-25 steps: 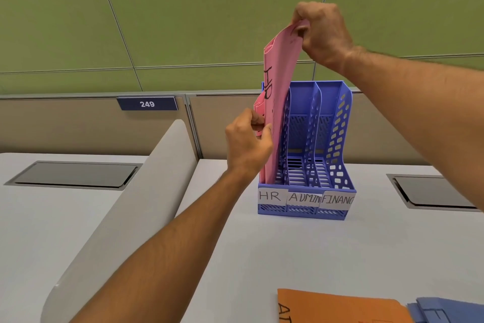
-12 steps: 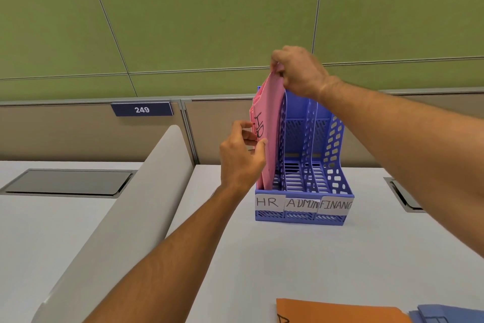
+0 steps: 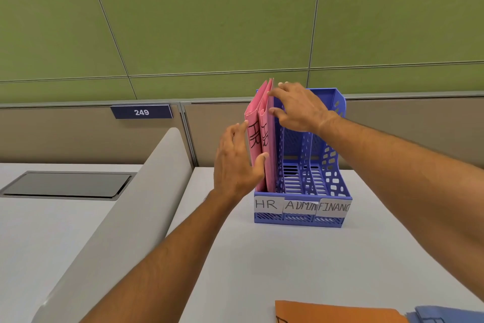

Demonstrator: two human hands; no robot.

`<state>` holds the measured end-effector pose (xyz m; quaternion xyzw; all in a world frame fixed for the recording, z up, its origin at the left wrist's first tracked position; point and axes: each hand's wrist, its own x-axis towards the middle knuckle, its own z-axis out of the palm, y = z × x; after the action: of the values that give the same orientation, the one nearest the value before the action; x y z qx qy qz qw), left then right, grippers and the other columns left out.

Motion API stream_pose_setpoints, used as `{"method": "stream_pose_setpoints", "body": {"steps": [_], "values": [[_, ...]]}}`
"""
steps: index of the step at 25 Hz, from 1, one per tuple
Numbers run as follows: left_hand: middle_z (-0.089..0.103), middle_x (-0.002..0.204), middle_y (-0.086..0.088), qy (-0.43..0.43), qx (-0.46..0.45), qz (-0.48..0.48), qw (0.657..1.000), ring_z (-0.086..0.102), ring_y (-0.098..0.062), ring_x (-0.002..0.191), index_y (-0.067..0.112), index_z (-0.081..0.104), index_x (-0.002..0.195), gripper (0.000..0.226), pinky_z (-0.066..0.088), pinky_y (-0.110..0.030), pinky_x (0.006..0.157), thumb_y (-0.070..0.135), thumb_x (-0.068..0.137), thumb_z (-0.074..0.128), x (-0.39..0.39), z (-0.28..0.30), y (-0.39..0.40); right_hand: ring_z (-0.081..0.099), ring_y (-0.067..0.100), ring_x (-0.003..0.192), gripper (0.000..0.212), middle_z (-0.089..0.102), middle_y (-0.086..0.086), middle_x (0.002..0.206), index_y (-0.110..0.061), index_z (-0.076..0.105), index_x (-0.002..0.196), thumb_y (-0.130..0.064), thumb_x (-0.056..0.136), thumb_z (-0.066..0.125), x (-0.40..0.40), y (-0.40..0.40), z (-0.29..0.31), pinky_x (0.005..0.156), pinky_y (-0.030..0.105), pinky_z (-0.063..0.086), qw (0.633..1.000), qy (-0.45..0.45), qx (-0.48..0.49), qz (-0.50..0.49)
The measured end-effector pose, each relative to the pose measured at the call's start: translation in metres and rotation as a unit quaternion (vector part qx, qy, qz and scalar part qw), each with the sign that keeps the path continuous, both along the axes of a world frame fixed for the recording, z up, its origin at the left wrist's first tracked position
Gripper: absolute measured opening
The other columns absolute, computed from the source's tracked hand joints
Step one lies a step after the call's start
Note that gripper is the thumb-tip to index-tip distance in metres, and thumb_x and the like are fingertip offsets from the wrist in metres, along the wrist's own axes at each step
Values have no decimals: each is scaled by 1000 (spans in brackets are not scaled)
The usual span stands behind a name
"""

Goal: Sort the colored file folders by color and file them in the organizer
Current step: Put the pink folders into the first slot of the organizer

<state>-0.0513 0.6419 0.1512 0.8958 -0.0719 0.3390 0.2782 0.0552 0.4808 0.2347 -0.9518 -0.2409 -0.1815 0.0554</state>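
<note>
A blue three-slot organizer (image 3: 337,199) stands on the white desk, with paper labels HR, ADMIN and FINANCE along its front. Two pink folders (image 3: 262,136) marked HR stand upright in the left HR slot. My left hand (image 3: 235,163) is open, its fingers spread against the folders' left side and front edge. My right hand (image 3: 298,107) hovers open at the folders' top right edge, fingers apart and holding nothing. The ADMIN and FINANCE slots hold nothing. An orange folder (image 3: 335,313) and a blue folder (image 3: 445,316) lie flat at the bottom edge.
A curved grey divider (image 3: 125,218) runs along the desk's left side. A grey cable hatch (image 3: 65,183) is set into the neighbouring desk. Behind the organizer stand a beige partition with a "249" plate (image 3: 141,112) and a green wall.
The second pink folder has gone down into the HR slot. My right hand has let go of its top edge and opened. My left hand has opened flat beside the folders.
</note>
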Motion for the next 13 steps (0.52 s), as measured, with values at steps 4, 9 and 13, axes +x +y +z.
{"method": "stream_pose_setpoints", "body": {"steps": [4, 9, 13], "values": [[26, 156, -13, 75, 56, 16, 996, 24, -29, 144, 15, 16, 152, 92, 28, -47, 116, 45, 81, 66, -12, -2, 4, 24, 31, 144, 68, 27, 16, 155, -16, 28, 149, -48, 93, 49, -22, -7, -14, 111, 53, 31, 999, -21, 20, -39], [-5, 162, -12, 103, 115, 30, 988, -1, -25, 150, 16, -5, 154, 103, 7, -40, 119, 58, 80, 54, -32, -1, 14, 15, 30, 147, 82, 17, 16, 159, -16, 15, 154, -59, 90, 44, -66, -9, -38, 116, 49, 22, 996, -14, 34, -79], [-10, 162, -12, 118, 130, 39, 984, -6, -26, 150, 18, -8, 153, 103, 3, -42, 120, 66, 77, 43, -56, -1, 23, 9, 29, 149, 88, 11, 15, 161, -16, 10, 154, -65, 88, 40, -110, -5, -58, 120, 49, 14, 994, -5, 32, -100]]}}
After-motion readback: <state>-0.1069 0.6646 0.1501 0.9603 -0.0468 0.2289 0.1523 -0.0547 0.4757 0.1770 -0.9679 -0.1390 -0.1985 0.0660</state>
